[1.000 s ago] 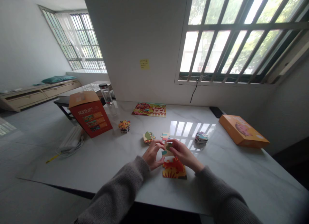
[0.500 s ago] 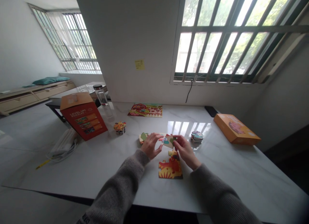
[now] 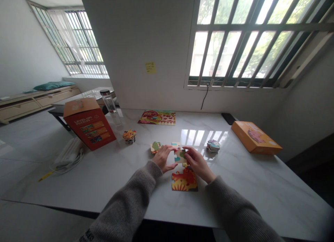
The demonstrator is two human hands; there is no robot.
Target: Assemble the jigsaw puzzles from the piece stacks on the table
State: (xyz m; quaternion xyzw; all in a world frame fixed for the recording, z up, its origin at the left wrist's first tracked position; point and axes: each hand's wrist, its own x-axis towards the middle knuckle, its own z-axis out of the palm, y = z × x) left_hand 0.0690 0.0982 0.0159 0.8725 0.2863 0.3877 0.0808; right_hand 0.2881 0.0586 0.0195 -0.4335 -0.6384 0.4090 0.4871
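Both my hands meet over the white table [image 3: 117, 172] and pinch one small puzzle piece [image 3: 180, 155], blue and green on pale card. My left hand [image 3: 163, 158] grips its left side with thumb and fingers. My right hand [image 3: 197, 162] grips its right side. Just below them lies a partly joined orange and red puzzle section [image 3: 184, 181], flat on the table. A small stack of loose pieces [image 3: 156, 147] sits just beyond my left hand.
A red puzzle box [image 3: 88, 123] stands at the left, a clear bottle [image 3: 108, 102] behind it. A finished puzzle [image 3: 157, 118] lies by the wall. Two more piece stacks [image 3: 129, 136] [image 3: 213, 146] and a flat orange box [image 3: 254, 137] lie around.
My hands with the piece lifted away from the orange section toward the far stack, then came back down close to it. The view shifted slightly.
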